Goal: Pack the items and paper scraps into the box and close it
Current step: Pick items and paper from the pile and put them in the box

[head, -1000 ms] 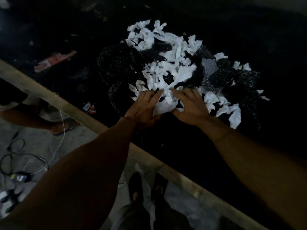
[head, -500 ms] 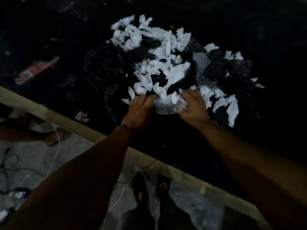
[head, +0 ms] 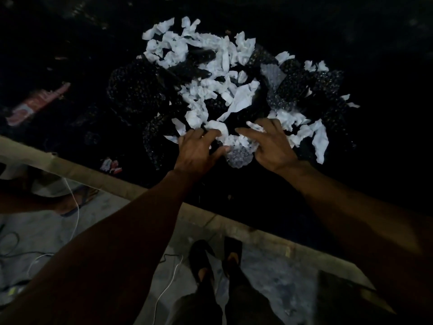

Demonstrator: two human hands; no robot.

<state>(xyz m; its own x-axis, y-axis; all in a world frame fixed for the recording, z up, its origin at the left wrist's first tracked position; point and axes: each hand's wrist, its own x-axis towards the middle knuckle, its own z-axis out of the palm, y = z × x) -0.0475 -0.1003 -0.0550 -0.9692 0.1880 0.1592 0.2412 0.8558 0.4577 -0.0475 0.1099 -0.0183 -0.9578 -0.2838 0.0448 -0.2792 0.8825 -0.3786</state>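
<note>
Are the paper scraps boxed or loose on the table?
Loose: the paper scraps lie spread over the dark table among bubble wrap pieces; no box is in view.

— Where are the arms?
— Both bare forearms (head: 131, 231) reach forward, converging.
— And the hands?
— The left hand (head: 199, 150) is palm down, fingers spread and slightly bent. The right hand (head: 273, 146) is palm down, fingers splayed, close beside it, not touching.

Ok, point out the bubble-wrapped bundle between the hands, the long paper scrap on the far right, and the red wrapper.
bubble-wrapped bundle (head: 239, 157): head view, its rounded near side.
long paper scrap (head: 320, 143): head view, middle of the strip.
red wrapper (head: 38, 103): head view, middle of its face.
</note>
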